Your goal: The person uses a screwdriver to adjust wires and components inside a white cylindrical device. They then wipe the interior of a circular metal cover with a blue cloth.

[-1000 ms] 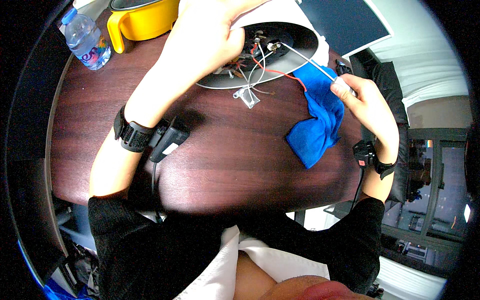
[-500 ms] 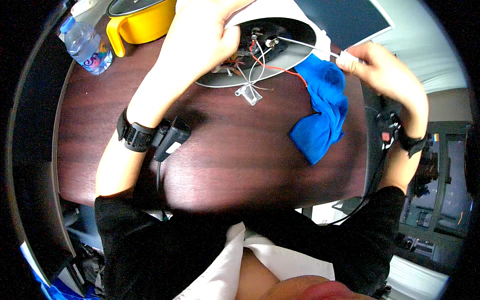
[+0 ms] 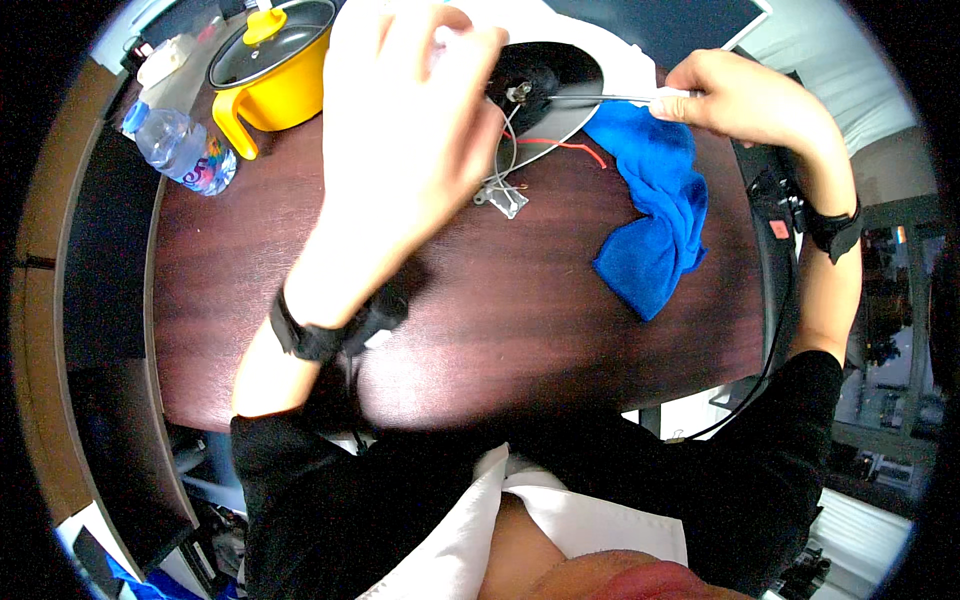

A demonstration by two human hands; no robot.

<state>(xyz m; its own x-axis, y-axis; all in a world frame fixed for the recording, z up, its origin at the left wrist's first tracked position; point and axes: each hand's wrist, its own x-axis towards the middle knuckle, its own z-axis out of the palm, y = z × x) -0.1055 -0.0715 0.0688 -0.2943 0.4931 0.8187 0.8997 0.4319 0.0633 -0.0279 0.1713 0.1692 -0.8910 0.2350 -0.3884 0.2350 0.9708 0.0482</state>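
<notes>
At the far middle of the table lies an opened round white appliance [image 3: 628, 66] with a black inside and loose wires. My right hand [image 3: 735, 100] is closed round the handle of a screwdriver [image 3: 605, 98]; its thin shaft points left, its tip at a small metal part [image 3: 519, 92] inside the appliance. Over the appliance's left side is my left hand [image 3: 415, 120], smeared by motion and hiding what lies beneath. Its fingers are too blurred to read. A small clear plastic piece [image 3: 507, 201] hangs among the white wires, and a red wire [image 3: 570, 145] runs right.
A blue cloth [image 3: 655, 225] lies on the brown table [image 3: 540, 330], right of the appliance. At the far left stand a yellow pot [image 3: 285, 95] with a glass lid and a water bottle [image 3: 185, 150]. A black device with a cable [image 3: 385, 310] is beside my left wrist.
My left hand has moved from the appliance's left rim to over its inside, covering more of it. My right hand still holds the screwdriver, now more level. The whole view has shifted slightly.
</notes>
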